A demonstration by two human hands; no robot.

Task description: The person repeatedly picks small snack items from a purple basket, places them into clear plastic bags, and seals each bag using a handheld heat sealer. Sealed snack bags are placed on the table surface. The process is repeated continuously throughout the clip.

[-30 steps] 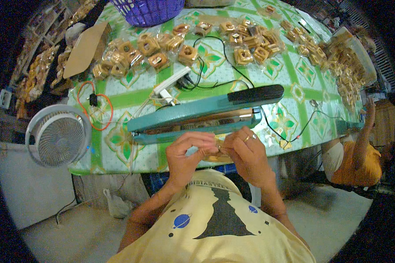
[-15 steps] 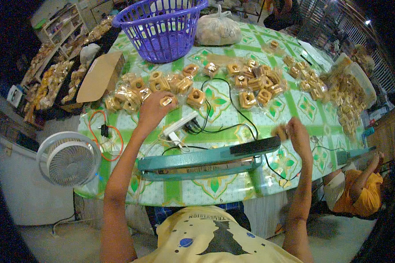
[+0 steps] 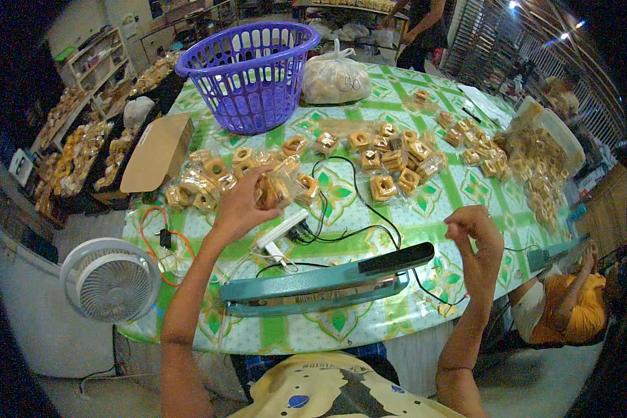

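Note:
My left hand (image 3: 242, 207) is at the front of the left pile of clear-bagged biscuits (image 3: 216, 169), its fingers curled round a packet of square biscuits with round holes (image 3: 276, 193). Above the table, right of the sealer's black end, my right hand (image 3: 477, 233) hangs with loosely bent fingers; nothing shows in them. A long teal hand-held bag sealer (image 3: 313, 284) lies between my forearms along the near edge. Beyond it is a white power strip (image 3: 282, 231) with plugs and black cables. More bagged biscuits (image 3: 393, 162) form a second pile at centre right.
At the back stand a purple basket (image 3: 247, 83) and a tied plastic bag (image 3: 336, 78). A brown cardboard piece (image 3: 157, 153) and white fan (image 3: 108, 282) are left. On the right, biscuits spill from a tub (image 3: 554, 136); a co-worker in orange (image 3: 571, 306) sits by another sealer (image 3: 554, 254).
My right hand has lost the blurred brown thing seen at its fingertips. My left hand, still at the left pile, now grasps a packet. The view has tilted up slightly.

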